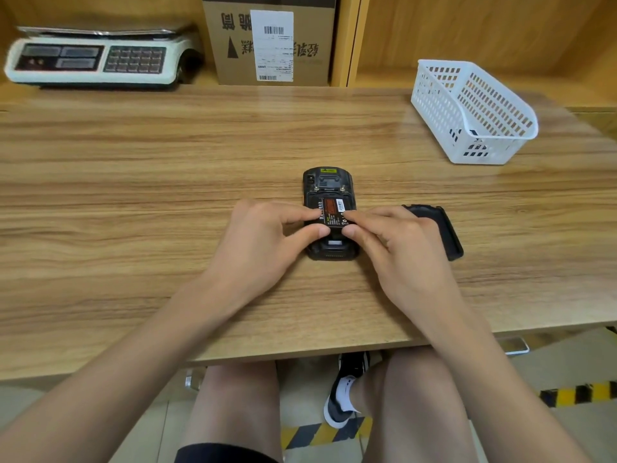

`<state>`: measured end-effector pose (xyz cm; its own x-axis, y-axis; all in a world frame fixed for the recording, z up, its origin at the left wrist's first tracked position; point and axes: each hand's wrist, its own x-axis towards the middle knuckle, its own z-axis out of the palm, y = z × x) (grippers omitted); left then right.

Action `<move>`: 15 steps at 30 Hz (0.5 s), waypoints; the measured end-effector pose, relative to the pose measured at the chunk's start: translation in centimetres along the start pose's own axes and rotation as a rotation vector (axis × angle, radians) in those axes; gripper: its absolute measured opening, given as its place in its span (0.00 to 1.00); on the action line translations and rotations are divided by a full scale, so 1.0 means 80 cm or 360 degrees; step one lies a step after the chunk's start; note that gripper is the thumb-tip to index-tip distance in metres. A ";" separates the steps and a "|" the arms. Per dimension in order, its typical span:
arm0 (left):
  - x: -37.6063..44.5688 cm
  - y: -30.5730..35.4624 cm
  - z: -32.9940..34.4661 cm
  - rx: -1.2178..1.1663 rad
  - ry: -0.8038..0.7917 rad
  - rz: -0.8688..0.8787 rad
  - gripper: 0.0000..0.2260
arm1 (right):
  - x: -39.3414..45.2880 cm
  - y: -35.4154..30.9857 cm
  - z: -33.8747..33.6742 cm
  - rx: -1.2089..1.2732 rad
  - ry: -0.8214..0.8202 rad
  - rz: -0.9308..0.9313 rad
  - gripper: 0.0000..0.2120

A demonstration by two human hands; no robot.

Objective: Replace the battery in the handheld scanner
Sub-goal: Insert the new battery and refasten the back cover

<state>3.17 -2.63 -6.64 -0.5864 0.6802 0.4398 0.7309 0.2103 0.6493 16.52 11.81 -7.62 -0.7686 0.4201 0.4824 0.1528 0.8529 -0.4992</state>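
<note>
A black handheld scanner point(328, 185) lies face down in the middle of the wooden table point(167, 162), its back cover off. A black battery point(332, 208) with a red and white label sits in its open compartment. My left hand point(267, 238) and my right hand point(397, 242) come in from either side, and the thumb and forefinger tips of each rest on the battery's near half. The removed black back cover point(440, 228) lies on the table just right of my right hand.
A white slotted plastic basket point(474, 108) stands at the back right with something dark in it. A weighing scale point(93, 58) and a cardboard box point(270, 41) sit on the shelf behind the table. The table's front edge runs just below my forearms.
</note>
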 end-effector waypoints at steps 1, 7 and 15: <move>0.001 0.000 0.000 -0.0006 0.0000 -0.0008 0.11 | 0.000 0.000 0.000 0.0007 0.0001 0.0006 0.11; 0.006 -0.003 0.003 0.0009 0.0027 -0.0014 0.11 | 0.003 -0.002 0.001 0.0009 0.0017 0.0016 0.09; 0.009 -0.009 0.007 0.0000 0.0040 0.0036 0.10 | 0.006 0.001 0.001 -0.0012 -0.0010 0.0009 0.09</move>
<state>2.43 -1.88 -7.15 -0.5781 0.6671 0.4699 0.7441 0.1947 0.6391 16.10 12.01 -7.50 -0.7715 0.4229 0.4753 0.1618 0.8529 -0.4963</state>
